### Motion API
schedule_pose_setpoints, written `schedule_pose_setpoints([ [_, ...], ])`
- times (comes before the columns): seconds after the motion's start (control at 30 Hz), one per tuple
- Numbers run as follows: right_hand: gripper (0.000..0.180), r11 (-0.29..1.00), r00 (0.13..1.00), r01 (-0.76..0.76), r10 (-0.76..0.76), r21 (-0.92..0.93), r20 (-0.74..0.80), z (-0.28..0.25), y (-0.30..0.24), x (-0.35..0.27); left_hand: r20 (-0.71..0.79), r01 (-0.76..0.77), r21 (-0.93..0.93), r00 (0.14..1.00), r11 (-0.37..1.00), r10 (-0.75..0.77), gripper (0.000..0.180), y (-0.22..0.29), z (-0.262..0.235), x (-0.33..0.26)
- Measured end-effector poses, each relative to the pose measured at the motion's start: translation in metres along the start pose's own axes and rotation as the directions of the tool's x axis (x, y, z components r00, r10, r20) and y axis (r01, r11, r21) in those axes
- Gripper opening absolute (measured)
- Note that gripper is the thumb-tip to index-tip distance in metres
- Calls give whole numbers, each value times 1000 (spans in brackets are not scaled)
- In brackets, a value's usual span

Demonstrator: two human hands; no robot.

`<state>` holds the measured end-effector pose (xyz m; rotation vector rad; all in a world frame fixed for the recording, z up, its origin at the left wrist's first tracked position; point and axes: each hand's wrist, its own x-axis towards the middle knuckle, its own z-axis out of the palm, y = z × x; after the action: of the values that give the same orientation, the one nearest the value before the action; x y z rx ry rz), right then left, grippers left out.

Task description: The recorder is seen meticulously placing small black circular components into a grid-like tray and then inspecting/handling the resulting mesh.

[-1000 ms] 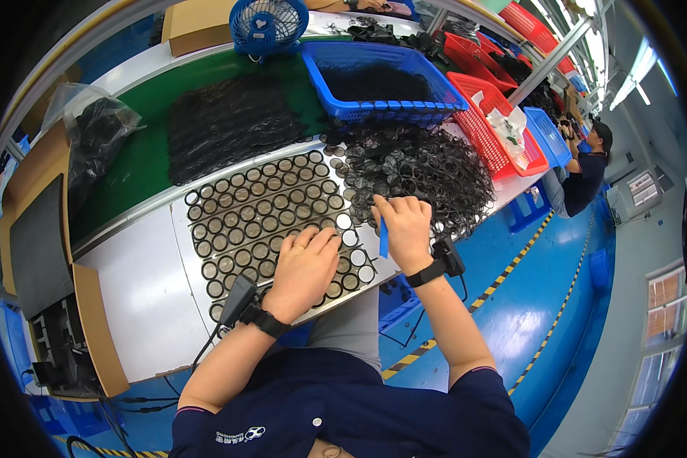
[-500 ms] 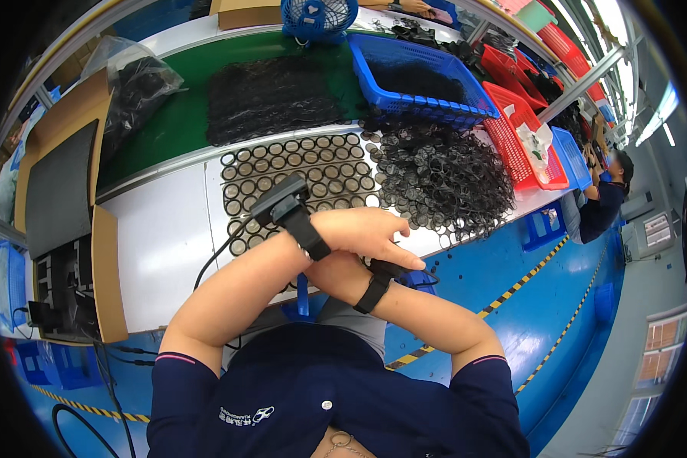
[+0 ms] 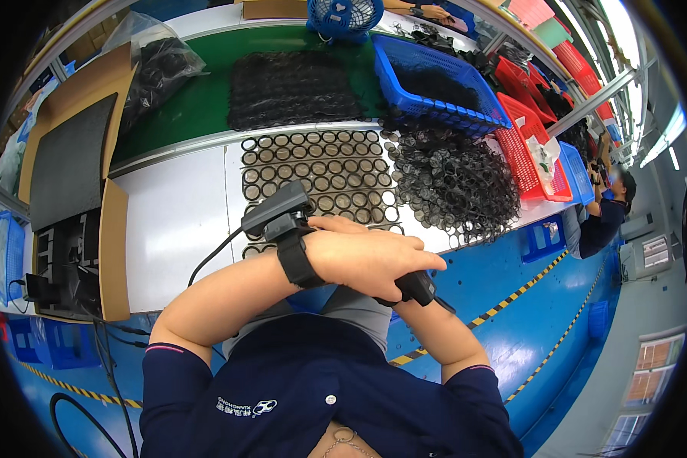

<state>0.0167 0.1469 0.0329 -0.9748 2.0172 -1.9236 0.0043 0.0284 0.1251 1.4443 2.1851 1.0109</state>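
My left hand (image 3: 366, 262) crosses over my right wrist. Its thumb and forefinger lie around a small black strapped-on device (image 3: 417, 288) on the right wrist. Under it, my right hand (image 3: 337, 223) is mostly hidden; only a bit shows past the left wrist, and its fingers cannot be made out. A black strap and a black box-shaped device (image 3: 278, 212) with a cable sit on my left wrist. Just beyond the hands, rows of black-rimmed round discs (image 3: 313, 168) lie on the white table (image 3: 177, 221).
Right of the rows is a heap of black rings (image 3: 458, 179). Behind stand a blue basket (image 3: 442, 99), a red basket (image 3: 530, 164) and a blue fan (image 3: 343, 17). A dark sheet of rings (image 3: 294, 90) covers part of the green mat. At left is an open cardboard box (image 3: 114, 252). A person (image 3: 607, 214) works at right.
My left hand has moved nearer my body and onto the device at the right wrist. The right hand and forearm have become more covered. The view has shifted slightly.
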Motion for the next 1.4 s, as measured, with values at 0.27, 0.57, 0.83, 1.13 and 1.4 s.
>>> schedule_pose_setpoints([
  [0.27, 30, 655, 976, -82, -101, -751, -195, -21, 3, 22, -659, 42, 282, 734, 959, 162, 39, 16, 28, -27],
  [0.57, 22, 470, 935, -62, -282, -881, -216, -48, 30, 30, -759, 262, 239, 651, 935, 12, 37, -3, 112, -18],
  [0.83, 22, 884, 881, -210, -15, -419, -473, -55, 32, 9, -718, 190, 289, 691, 938, 81, 36, -17, 135, 3],
  [1.13, 18, 810, 884, -252, -30, -530, -466, -86, 15, -48, -636, 364, 477, 772, 800, 27, 37, -51, 131, -35],
  [1.4, 16, 787, 897, -287, 21, -546, -441, -54, 16, -85, -516, 458, 421, 831, 783, -209, 47, -51, 134, -38],
])
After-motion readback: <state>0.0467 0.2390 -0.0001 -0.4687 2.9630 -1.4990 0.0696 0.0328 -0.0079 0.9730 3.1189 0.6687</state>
